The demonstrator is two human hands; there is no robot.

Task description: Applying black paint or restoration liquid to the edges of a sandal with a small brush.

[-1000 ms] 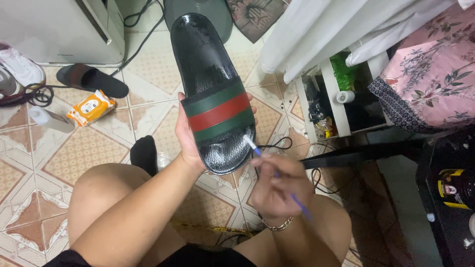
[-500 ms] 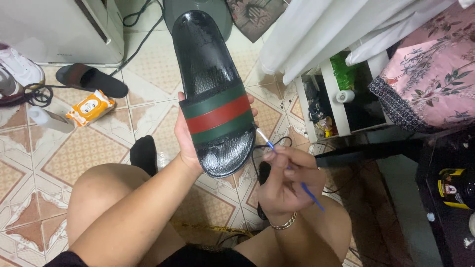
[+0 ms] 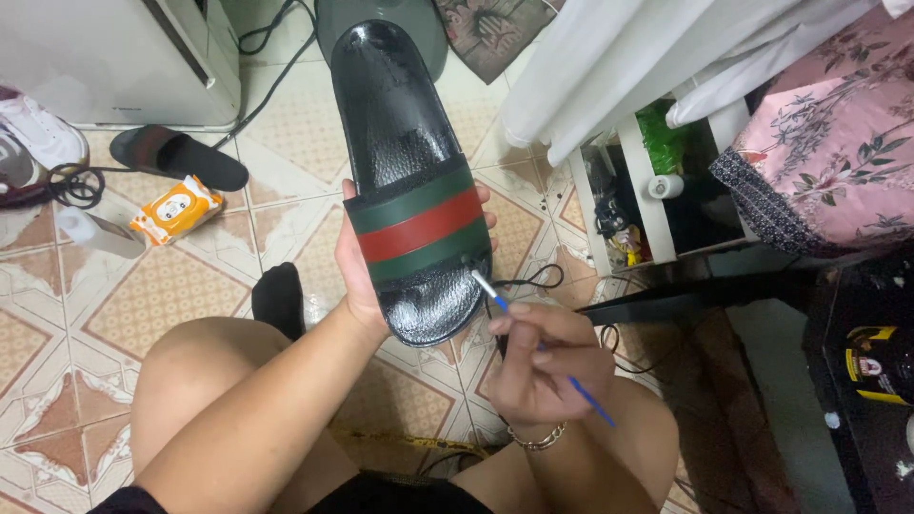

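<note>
Head view: a black slipper (image 3: pixel 407 181) held up over the tiled floor (image 3: pixel 162 295), a cotton swab (image 3: pixel 533 333) at its strap.
The left hand (image 3: pixel 367 276) is closed around the slipper from below; the right hand (image 3: pixel 543 366) pinches the swab, whose white tip has moved from the toe end to the strap edge, so the cleaning goes on there. The slipper's long axis runs away from the hands, heel far.

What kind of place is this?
Likely a room in a home: patterned tiled floor, a floral bedspread beside a small white shelf, and a spare slide sandal on the floor.
</note>
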